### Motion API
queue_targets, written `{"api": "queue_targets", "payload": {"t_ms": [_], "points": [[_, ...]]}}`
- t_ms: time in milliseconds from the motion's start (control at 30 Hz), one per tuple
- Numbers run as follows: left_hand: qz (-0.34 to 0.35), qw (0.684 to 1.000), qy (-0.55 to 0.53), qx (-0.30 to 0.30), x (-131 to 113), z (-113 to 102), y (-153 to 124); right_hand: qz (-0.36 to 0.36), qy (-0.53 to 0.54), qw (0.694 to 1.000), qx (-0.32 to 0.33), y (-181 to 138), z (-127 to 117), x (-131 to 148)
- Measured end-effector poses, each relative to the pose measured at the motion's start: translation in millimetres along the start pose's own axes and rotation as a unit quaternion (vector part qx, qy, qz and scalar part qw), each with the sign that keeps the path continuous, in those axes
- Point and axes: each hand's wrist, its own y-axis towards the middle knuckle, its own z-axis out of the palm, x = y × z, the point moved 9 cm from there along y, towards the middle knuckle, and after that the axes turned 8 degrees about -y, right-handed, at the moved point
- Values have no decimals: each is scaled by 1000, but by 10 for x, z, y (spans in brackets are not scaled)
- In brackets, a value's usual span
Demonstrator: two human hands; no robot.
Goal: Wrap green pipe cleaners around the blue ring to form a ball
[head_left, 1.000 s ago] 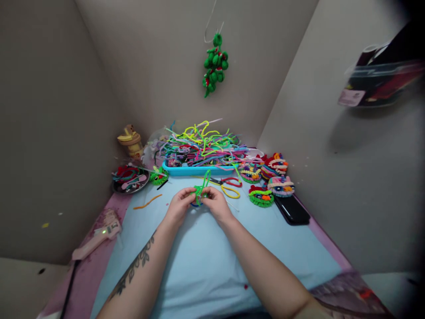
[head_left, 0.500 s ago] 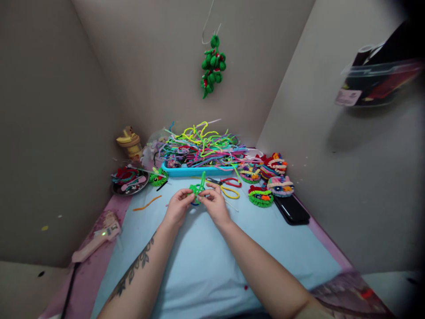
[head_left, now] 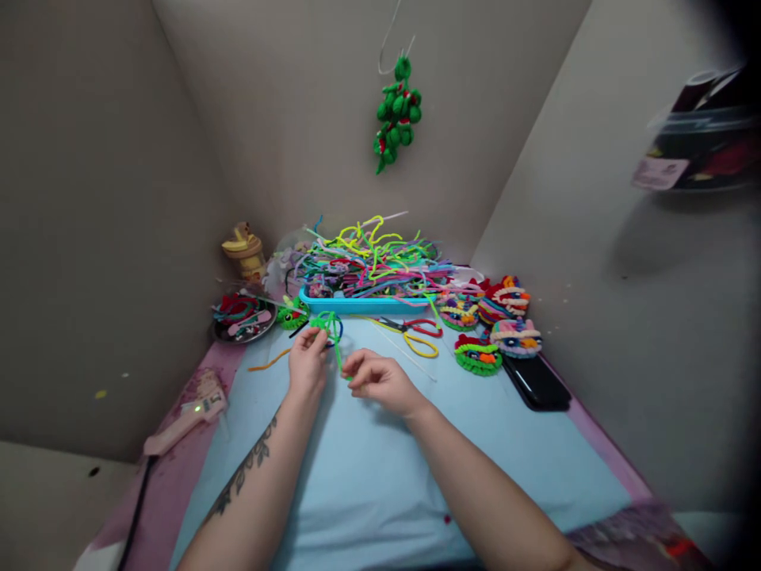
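Observation:
My left hand (head_left: 308,358) is closed in a pinch on a bent green pipe cleaner piece (head_left: 326,320), which is looped at its top. A green strand runs down from that piece to my right hand (head_left: 380,381), whose thumb and fingers pinch its lower end. Just behind the green piece a dark blue loop (head_left: 341,329) shows; whether it is joined to the green cannot be told. Scissors (head_left: 416,333) with red and yellow handles lie open beyond my right hand. An orange pipe cleaner (head_left: 269,363) lies left of my left hand.
A blue tray (head_left: 369,304) heaped with colourful pipe cleaners stands at the back. Several finished fuzzy pieces (head_left: 478,355) and a black phone (head_left: 537,384) sit at right. At left are a metal bowl (head_left: 269,323) and a pink glue gun (head_left: 187,420). Green pieces (head_left: 397,111) hang above.
My hands have moved apart. The left rose slightly leftward with the green piece, while the right drew down, stretching a green strand between them. The whole view shifted a little.

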Motion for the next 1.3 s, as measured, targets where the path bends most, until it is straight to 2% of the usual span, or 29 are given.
{"api": "queue_targets", "payload": {"t_ms": [100,233,367,400,467,567,633,833,1033,1300], "points": [[25,999,4,-31,-73,-117,84,7,47,997,56,-25,70,31],[53,997,22,-55,-123,-202,133,12,52,997,47,-26,6,44],[61,995,73,-9,-108,-94,99,34,107,993,32,-16,-48,-12],[59,994,88,16,-95,-35,76,39,112,993,4,-5,-108,-45],[52,989,116,70,-59,95,13,44,68,992,-100,9,-325,-116],[23,980,146,132,33,253,-101,31,-89,961,-260,-37,-661,-107],[4,975,156,155,94,320,-168,14,-175,940,-294,-46,-732,-47],[-23,972,151,180,179,416,-275,-18,-280,920,-275,-16,-636,2],[-32,968,149,199,179,465,-334,-13,-299,903,-308,-37,-653,-79],[-25,963,160,214,159,489,-354,-30,-343,883,-319,-51,-647,20]]}}
